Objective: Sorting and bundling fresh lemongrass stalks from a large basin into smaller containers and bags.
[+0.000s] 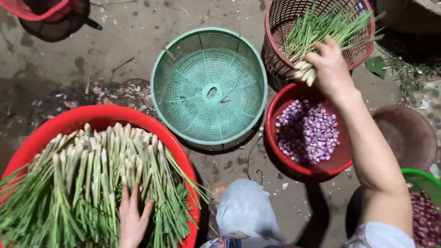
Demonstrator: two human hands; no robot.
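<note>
My left hand (132, 219) lies flat with fingers apart on a heap of lemongrass stalks (87, 183) that fills a big red basin (101, 115) at the lower left. My right hand (330, 68) reaches out to the upper right and grips a small bunch of lemongrass stalks (307, 68) by their white ends. Their green tops lie across a dark red mesh basket (280, 55) that holds more cut stalks.
An empty green mesh basket (209, 87) sits in the middle. A red bowl (278, 110) of small purple shallots lies under my right arm. A brown bowl (406, 133) and a green-rimmed container of shallots (425, 206) stand at the right. The ground is wet concrete with scraps.
</note>
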